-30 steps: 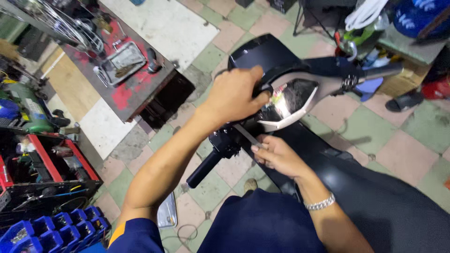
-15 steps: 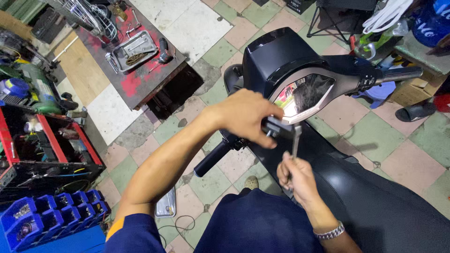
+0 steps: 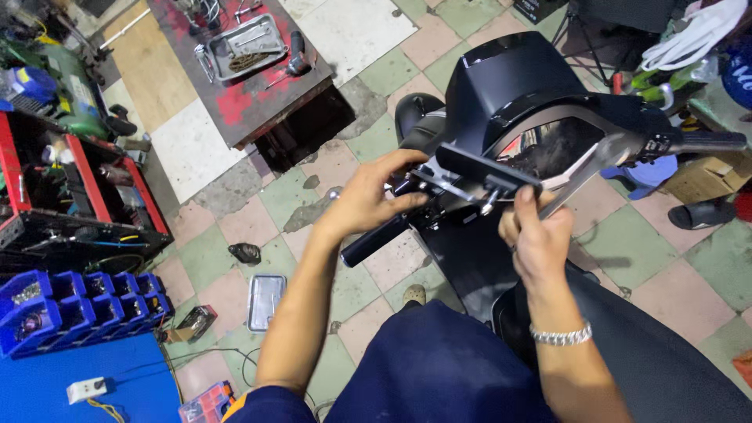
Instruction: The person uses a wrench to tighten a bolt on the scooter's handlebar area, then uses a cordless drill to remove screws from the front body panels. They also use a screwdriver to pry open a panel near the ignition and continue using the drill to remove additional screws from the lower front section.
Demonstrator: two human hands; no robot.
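This is a motorcycle repair workshop; a black scooter (image 3: pixel 509 86) stands on a worn floor of green and pink tiles (image 3: pixel 235 258), its handlebar cover off; a paint-stained red tabletop (image 3: pixel 258 94) by the floor's far edge carries a metal tray (image 3: pixel 243 47) of tools and loose parts; to the left stand a red tool rack (image 3: pixel 70 196) strung with cables and blue parts bins (image 3: pixel 70 301) holding small hardware; a second small metal tray (image 3: pixel 266 301) lies on the tiles near the scooter; cardboard boxes (image 3: pixel 709 176) and clutter crowd the far right corner.
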